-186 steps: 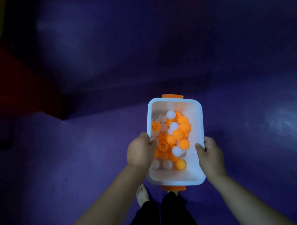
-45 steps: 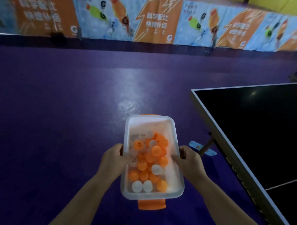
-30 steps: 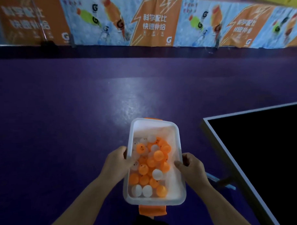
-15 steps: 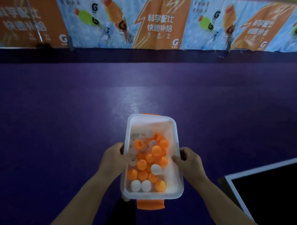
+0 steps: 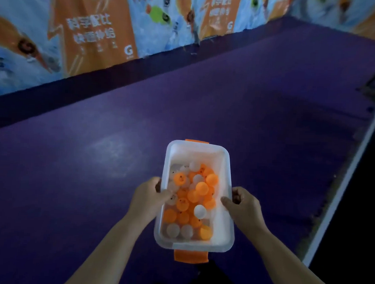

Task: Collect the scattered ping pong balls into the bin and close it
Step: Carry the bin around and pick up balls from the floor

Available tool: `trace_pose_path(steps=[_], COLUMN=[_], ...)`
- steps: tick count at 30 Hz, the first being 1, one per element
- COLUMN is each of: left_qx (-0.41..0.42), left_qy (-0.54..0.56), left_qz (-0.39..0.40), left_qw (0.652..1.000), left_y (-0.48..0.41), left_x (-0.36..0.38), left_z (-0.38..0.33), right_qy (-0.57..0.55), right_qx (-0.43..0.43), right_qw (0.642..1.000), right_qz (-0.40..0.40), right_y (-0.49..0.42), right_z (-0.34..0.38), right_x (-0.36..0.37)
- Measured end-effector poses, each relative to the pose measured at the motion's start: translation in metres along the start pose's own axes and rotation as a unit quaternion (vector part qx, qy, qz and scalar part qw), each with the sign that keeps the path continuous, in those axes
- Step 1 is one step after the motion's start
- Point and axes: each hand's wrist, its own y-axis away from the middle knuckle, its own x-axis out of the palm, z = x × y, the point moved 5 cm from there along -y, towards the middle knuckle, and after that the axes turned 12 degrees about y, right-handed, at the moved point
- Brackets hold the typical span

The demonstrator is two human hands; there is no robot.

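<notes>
I carry a white plastic bin (image 5: 223, 228) with orange latches at both short ends, held in front of me above the purple floor. It has no lid on and holds several orange and white ping pong balls (image 5: 193, 197). My left hand (image 5: 148, 195) grips the bin's left long rim, thumb inside. My right hand (image 5: 242, 206) grips the right long rim. No lid and no loose balls show on the floor.
Purple floor (image 5: 96, 181) spreads ahead and to the left. A barrier of orange and blue banners (image 5: 97, 32) runs across the back. The white edge of a dark ping pong table (image 5: 340, 185) runs along the right side.
My view has swung left and tilted. The barrier is closer and the table edge now runs along the right. Both hands keep the same grip on the bin.
</notes>
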Motion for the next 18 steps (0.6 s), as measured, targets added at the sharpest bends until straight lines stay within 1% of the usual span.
trace_pose_path(steps=[3, 5, 13, 18], left_qx=[0.028, 0.038, 0.079, 0.102], left_qy=[-0.018, -0.019, -0.04, -0.052], left_qz=[0.043, 0.062, 0.091, 0.119], left_qw=[0.998, 0.997, 0.992, 0.986], left_y=[-0.062, -0.102, -0.248, -0.32], left_x=[0.033, 0.056, 0.139, 0.191], left_z=[-0.028, -0.049, -0.159, -0.216], right_qy=[-0.016, -0.019, -0.011, -0.029], right_qx=[0.045, 0.061, 0.086, 0.113], right_qw=[0.999, 0.997, 0.993, 0.988], right_qz=[-0.025, -0.038, -0.078, -0.101], right_y=[-0.049, -0.087, -0.244, -0.314], right_z=[-0.012, -0.02, -0.035, -0.051], right_x=[-0.023, -0.04, -0.124, -0.174])
